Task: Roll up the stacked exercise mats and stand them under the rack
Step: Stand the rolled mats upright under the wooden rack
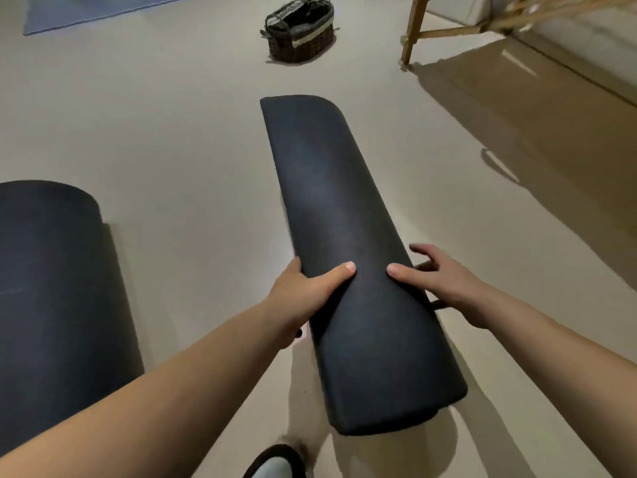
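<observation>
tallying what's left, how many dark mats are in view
2: a rolled mat at centre with the left hand and right hand on it; another dark mat on the floor at the left edge, cut off. More may be hidden.

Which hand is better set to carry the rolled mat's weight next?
Left, likely: left hand wraps the rolled mat, thumb on top; right hand has fingers splayed, a looser grip.
</observation>
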`<act>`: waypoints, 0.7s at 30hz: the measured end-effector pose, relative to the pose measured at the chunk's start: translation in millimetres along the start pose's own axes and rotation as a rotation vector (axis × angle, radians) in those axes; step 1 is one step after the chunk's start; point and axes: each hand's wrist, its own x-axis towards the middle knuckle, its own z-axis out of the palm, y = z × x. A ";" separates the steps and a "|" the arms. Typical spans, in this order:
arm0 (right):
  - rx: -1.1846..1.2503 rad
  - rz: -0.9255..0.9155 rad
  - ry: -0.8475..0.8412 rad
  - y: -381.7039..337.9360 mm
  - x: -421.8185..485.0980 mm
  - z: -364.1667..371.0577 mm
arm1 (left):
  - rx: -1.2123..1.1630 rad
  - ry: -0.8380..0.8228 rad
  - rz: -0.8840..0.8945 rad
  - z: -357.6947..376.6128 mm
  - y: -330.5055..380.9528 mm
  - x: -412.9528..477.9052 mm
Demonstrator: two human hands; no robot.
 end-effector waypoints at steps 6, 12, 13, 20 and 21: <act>0.067 -0.120 0.123 14.7 -19.0 -23.0 | -0.015 -0.059 0.126 60.1 29.3 10.2; 0.068 -0.084 0.184 38.9 -40.7 -23.2 | -0.042 -0.097 0.071 71.1 19.1 3.6; 0.062 -0.060 0.200 44.1 -45.9 -24.7 | -0.009 -0.124 0.071 76.8 17.2 0.4; -0.086 0.176 0.087 99.9 -112.4 -86.4 | 0.391 -0.149 0.256 166.0 -2.3 -21.3; -0.134 0.153 0.143 111.6 -121.2 -96.0 | 0.470 -0.169 0.306 180.5 -2.2 -23.7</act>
